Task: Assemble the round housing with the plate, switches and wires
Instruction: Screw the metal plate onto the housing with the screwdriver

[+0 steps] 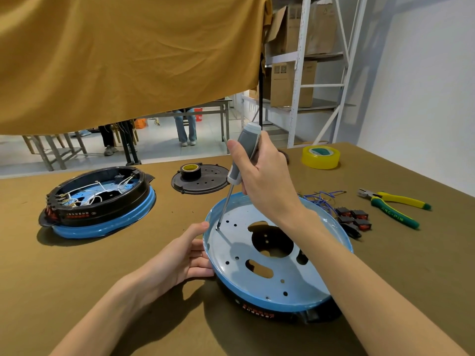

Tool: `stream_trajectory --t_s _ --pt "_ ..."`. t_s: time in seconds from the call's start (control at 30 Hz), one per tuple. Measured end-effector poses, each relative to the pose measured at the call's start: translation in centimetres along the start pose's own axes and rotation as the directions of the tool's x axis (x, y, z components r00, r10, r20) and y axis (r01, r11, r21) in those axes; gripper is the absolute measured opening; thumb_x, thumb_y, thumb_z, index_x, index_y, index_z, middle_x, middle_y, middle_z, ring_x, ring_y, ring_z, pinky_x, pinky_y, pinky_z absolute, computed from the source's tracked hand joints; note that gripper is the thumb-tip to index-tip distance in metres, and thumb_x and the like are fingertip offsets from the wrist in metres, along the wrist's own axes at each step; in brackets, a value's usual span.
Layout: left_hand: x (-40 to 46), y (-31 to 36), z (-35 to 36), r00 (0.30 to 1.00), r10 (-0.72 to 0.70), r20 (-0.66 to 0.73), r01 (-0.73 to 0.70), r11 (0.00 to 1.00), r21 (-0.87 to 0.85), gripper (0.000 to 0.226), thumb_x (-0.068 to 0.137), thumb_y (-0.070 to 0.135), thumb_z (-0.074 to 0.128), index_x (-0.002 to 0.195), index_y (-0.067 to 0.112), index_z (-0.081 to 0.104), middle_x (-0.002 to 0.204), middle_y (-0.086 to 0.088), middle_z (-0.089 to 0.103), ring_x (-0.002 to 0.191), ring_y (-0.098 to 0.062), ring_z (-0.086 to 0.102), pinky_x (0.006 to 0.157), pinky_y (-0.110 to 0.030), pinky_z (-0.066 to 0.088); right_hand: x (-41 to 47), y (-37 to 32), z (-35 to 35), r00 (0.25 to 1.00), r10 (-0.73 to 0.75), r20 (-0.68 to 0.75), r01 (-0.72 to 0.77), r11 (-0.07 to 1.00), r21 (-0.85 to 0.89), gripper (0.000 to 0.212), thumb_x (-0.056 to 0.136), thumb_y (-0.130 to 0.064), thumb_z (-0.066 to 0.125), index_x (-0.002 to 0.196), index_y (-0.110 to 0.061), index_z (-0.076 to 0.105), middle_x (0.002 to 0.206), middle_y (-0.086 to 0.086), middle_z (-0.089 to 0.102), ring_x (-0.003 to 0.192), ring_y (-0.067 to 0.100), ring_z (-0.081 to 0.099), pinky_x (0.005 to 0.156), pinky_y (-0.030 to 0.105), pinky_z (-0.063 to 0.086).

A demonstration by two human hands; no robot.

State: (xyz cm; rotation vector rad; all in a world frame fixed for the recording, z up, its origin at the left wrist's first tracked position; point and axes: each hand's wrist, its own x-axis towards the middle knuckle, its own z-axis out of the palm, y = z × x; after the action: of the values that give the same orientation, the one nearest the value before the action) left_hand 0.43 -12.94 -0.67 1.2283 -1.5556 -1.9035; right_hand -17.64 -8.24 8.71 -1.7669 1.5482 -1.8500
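Head view: my right hand (264, 176) grips the screwdriver (243, 155), tip in the blue plate (257, 253) of the round housing (277, 308) on the table (102, 265), apparently on a screw. My left hand (185, 255), fingers straight, steadies its rim. Switches (353, 219) and wires (320, 197) lie beside it.

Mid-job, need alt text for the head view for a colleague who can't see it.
The right hand grips a screwdriver, tip down at a hole in the blue plate, while the left hand steadies its rim. Switches with wires and pliers lie right.
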Motion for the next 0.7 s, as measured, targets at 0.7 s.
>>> stream_trajectory --t_s 0.7 --pt "-0.4 -0.5 1.8 0.978 -0.032 -0.204 -0.027 0.960 -0.278 0.089 0.049 0.070 0.080 0.110 0.007 0.065 0.089 -0.007 0.081 0.084 -0.020 0.079 0.070 -0.031 0.064 5.5 -6.0 -4.0 0.891 -0.003 0.454 0.303 0.747 -0.591 0.032 0.101 -0.053 0.055 0.107 -0.022 0.061 0.077 -0.010 0.062 0.062 0.002 0.062 0.053 0.022 0.045"
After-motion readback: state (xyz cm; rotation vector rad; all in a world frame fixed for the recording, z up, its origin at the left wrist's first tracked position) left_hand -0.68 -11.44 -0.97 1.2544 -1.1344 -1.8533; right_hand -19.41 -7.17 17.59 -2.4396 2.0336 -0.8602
